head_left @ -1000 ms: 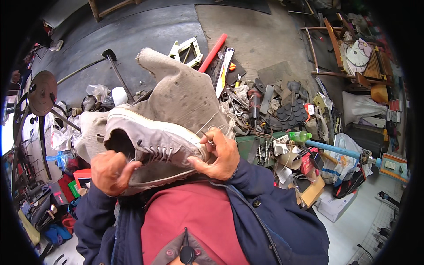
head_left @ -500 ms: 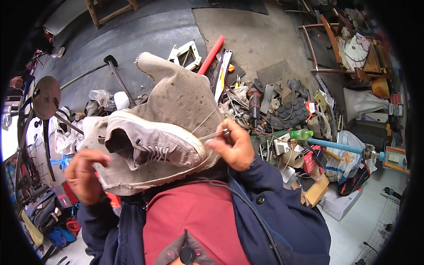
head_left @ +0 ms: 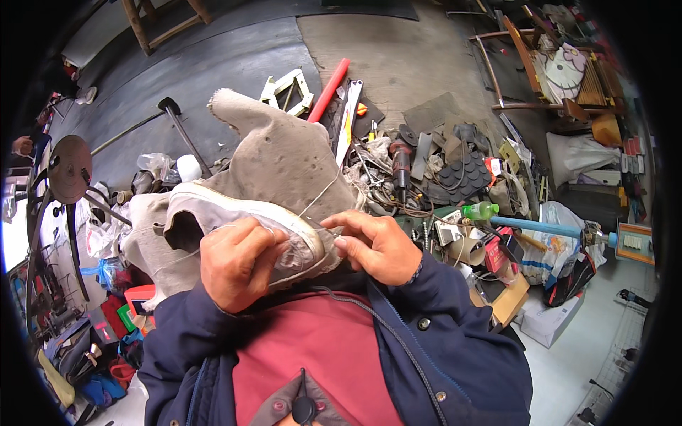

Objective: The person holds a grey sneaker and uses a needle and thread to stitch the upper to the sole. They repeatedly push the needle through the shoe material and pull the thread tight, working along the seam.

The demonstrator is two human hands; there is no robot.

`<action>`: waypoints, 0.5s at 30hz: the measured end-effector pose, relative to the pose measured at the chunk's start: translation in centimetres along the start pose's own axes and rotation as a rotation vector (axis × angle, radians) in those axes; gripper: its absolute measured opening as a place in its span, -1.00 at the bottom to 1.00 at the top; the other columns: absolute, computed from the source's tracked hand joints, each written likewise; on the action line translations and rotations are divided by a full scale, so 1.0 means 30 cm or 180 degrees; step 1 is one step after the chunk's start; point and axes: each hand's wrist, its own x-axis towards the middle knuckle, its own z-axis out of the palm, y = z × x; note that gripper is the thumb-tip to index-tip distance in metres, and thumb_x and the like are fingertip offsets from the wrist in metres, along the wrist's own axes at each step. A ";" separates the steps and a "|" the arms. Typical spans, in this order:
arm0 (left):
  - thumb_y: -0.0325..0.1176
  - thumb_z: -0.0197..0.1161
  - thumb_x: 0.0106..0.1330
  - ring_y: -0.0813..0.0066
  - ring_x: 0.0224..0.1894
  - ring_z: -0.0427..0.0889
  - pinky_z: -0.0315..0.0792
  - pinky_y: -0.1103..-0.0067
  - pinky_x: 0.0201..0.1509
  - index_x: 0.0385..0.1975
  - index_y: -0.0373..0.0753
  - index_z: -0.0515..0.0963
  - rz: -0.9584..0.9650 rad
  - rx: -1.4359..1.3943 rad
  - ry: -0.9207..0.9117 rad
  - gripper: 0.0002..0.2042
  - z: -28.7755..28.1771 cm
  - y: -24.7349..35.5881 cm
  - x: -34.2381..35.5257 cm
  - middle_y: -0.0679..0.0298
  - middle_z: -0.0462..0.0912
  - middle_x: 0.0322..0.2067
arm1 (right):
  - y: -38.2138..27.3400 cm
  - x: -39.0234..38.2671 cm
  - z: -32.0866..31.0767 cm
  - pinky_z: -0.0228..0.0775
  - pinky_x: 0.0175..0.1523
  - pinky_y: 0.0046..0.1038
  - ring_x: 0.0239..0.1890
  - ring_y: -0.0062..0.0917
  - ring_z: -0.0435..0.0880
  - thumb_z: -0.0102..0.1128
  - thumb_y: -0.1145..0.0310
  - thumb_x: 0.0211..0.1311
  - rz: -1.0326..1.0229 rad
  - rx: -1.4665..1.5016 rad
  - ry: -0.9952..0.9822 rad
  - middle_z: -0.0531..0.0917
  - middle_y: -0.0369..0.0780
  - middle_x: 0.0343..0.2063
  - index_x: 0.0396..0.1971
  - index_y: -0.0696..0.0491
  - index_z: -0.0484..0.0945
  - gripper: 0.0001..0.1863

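A grey lace-up shoe [head_left: 202, 202] with a pale sole lies on its side on a worn grey-beige cloth [head_left: 284, 153] over my lap, toe to the right. My left hand [head_left: 240, 259] is above its laces, hiding most of them, thumb and fingers pinched on a fine pale thread. At the toe, my right hand [head_left: 380, 245] has its thumb and fingers bent close together; what they hold, if anything, is too small to make out. A stretch of pale thread [head_left: 321, 195] runs from the sole edge across the cloth.
Scraps and tools lie heaped ahead right, among them a power tool [head_left: 403, 167], a green bottle [head_left: 482, 211] and a blue pole [head_left: 540, 227]. A red tube [head_left: 329, 91] lies beyond the cloth. At left stands a metal stand with a round disc [head_left: 69, 169].
My left hand has come right, from beside the shoe's opening to over its laces, and its fingers have closed. My right hand has shifted slightly, staying at the toe.
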 end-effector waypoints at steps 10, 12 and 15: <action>-0.52 0.40 0.25 0.09 -0.48 0.64 0.48 0.39 -0.38 -0.40 -0.29 0.60 -0.0533 0.0136 0.0330 -0.92 0.014 -0.018 0.005 0.11 0.61 -0.52 | 0.087 0.076 -0.020 0.33 -0.46 -0.56 -0.59 -0.64 0.50 0.19 0.39 0.46 -0.1278 0.0566 0.0150 0.63 -0.29 -0.50 -0.09 0.08 0.65 -0.85; -0.51 0.39 0.26 0.10 -0.49 0.64 0.48 0.40 -0.38 -0.41 -0.30 0.60 -0.0631 0.0086 0.0376 -0.92 0.015 -0.021 0.003 0.11 0.60 -0.53 | 0.089 0.074 -0.079 0.17 -0.52 -0.58 -0.63 -0.69 0.34 0.17 0.26 0.51 -0.1467 0.2742 0.0203 0.51 -0.38 -0.58 -0.14 0.06 0.63 -0.81; -0.52 0.38 0.27 0.12 -0.51 0.62 0.46 0.42 -0.40 -0.41 -0.32 0.59 -0.0637 -0.0016 0.0403 -0.91 0.018 -0.025 0.003 0.11 0.59 -0.55 | 0.078 0.100 -0.148 -0.01 -0.56 -0.57 -0.65 -0.73 0.12 0.03 0.10 0.59 -0.1162 0.4312 0.1816 0.24 -0.43 -0.61 -0.13 0.09 0.60 -0.66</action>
